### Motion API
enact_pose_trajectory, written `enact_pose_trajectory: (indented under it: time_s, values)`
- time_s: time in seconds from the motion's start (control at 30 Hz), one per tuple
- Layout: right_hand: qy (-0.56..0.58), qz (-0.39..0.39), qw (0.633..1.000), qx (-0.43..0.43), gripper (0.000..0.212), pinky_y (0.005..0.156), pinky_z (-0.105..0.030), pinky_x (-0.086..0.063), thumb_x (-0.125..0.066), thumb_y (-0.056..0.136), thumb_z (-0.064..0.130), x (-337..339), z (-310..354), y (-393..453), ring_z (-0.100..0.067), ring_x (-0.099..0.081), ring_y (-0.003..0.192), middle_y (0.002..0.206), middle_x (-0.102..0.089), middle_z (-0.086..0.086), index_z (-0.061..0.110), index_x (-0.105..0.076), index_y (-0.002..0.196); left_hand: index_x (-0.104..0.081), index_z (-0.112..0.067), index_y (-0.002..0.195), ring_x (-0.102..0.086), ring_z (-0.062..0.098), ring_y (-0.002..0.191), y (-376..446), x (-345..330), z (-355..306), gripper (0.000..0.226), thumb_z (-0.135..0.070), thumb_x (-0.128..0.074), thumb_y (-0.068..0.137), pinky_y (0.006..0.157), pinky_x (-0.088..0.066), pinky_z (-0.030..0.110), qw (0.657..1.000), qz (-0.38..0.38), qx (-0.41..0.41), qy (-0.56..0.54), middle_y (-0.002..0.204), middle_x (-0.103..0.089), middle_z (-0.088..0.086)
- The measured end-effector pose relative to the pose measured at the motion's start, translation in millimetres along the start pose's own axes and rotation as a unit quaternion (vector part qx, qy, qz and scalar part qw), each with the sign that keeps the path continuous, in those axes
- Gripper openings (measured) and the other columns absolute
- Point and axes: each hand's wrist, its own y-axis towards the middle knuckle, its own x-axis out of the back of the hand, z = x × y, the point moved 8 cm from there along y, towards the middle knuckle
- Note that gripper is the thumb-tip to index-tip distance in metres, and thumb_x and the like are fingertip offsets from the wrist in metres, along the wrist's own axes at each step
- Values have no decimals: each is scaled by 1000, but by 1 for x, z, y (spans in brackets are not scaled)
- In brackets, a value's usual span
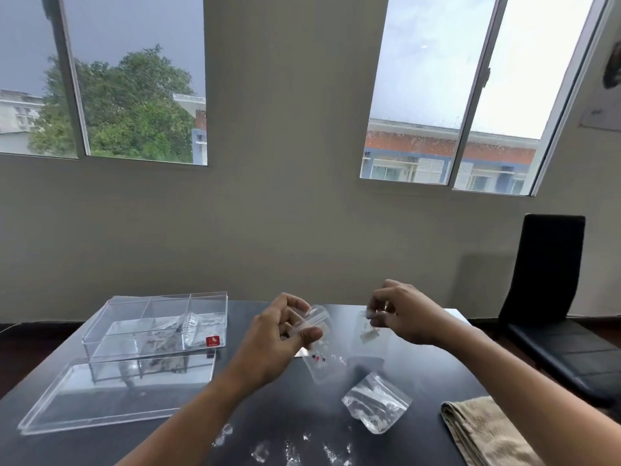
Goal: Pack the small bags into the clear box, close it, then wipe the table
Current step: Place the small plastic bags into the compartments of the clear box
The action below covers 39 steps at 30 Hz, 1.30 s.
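A person's left hand (280, 334) pinches the top of a small clear bag (317, 344) above a dark table (100, 442), while the right hand (401, 314) grips another small bag (368, 331) between closed fingers. The open, divided clear box (158, 326) sits at far left on its lid (114, 398), some bags inside. Nearer, a third bag (376, 401), white smears (292, 452) and a folded beige cloth (487, 435) crowd the front edge; a black chair (551, 297) stands beyond the right side, beneath windows.

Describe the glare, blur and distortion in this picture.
Head view: window frames bow from wide-angle distortion; the glossy table mirrors daylight and the clear box; the bag in the left hand looks motion-blurred; bright right pane washes out.
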Motion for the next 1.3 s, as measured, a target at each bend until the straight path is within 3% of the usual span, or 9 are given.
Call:
enact_pose_trajectory:
  time_s: [0.13, 0.23, 0.33, 0.63, 0.73, 0.87, 1.0, 1.13, 1.3]
  values:
    - [17, -41, 999, 27, 5, 65, -14, -38, -76, 92, 24, 17, 22, 0, -4, -55, 74, 94, -55, 13, 23, -71, 94, -60, -12, 102, -77, 25, 73, -1, 9, -4, 39, -26, -86, 76, 75, -61, 34, 998, -28, 24, -58, 89, -75, 14]
    - [57, -94, 993, 50, 5, 66, -19, -41, -72, 94, 25, 25, 42, 5, -3, -56, 74, 87, -63, 13, 27, -68, 93, -54, -5, 97, -78, 27, 73, 0, 25, -10, 45, -24, -88, 74, 67, -56, 22, 992, -69, 27, -98, 88, -74, 21]
    - [93, -125, 985, 69, 4, 69, -23, -48, -70, 96, 23, 24, 63, 16, -6, -61, 76, 85, -70, 12, 26, -68, 96, -51, -3, 92, -78, 27, 74, 0, 47, -13, 47, -25, -87, 74, 67, -54, 22, 988, -117, 24, -101, 81, -75, 17]
    - [154, -133, 972, 117, 26, 81, -40, -57, -62, 90, 6, -17, 141, 64, -17, -67, 83, 85, -70, 11, 28, -64, 104, -68, -1, 82, -73, 20, 66, -5, 146, -1, 17, -8, -82, 78, 66, -58, 20, 964, -258, -14, -59, 74, -76, 11]
    - [164, -114, 969, 146, 29, 83, -37, -56, -60, 90, 3, -31, 173, 77, -18, -65, 86, 92, -69, 11, 24, -65, 110, -75, -9, 88, -74, 12, 72, -9, 193, 10, 11, 1, -75, 83, 71, -60, 21, 950, -312, -18, -12, 82, -79, 2]
    - [176, -99, 963, 179, 30, 83, -28, -52, -61, 90, -1, -42, 212, 92, -18, -64, 90, 100, -67, 6, 17, -68, 113, -74, -17, 95, -76, 21, 79, -14, 256, 31, 9, -20, -76, 86, 73, -63, 38, 928, -364, -5, 83, 88, -78, 2]
    - [186, -83, 959, 195, 34, 75, -6, -41, -64, 87, -6, -58, 238, 108, -13, -59, 89, 106, -73, -4, 11, -72, 115, -71, -23, 98, -74, 17, 83, -18, 290, 52, 11, -14, -70, 93, 76, -62, 37, 920, -359, 22, 158, 94, -77, -3]
    - [228, -39, 957, 173, 37, 70, -8, -47, -62, 87, -9, -76, 250, 120, -11, -66, 74, 86, -71, 1, 10, -73, 117, -73, -26, 101, -66, 5, 79, -26, 284, 63, 18, -11, -64, 94, 75, -56, 27, 917, -322, 36, 234, 92, -74, -8]
    - [227, 6, 960, 164, 35, 57, 0, -41, -70, 92, -2, -103, 263, 134, 10, -58, 50, 68, -66, 12, 13, -74, 123, -75, -19, 110, -67, 19, 89, -27, 279, 68, 20, -12, -69, 92, 82, -51, 31, 910, -291, 43, 292, 100, -72, 1]
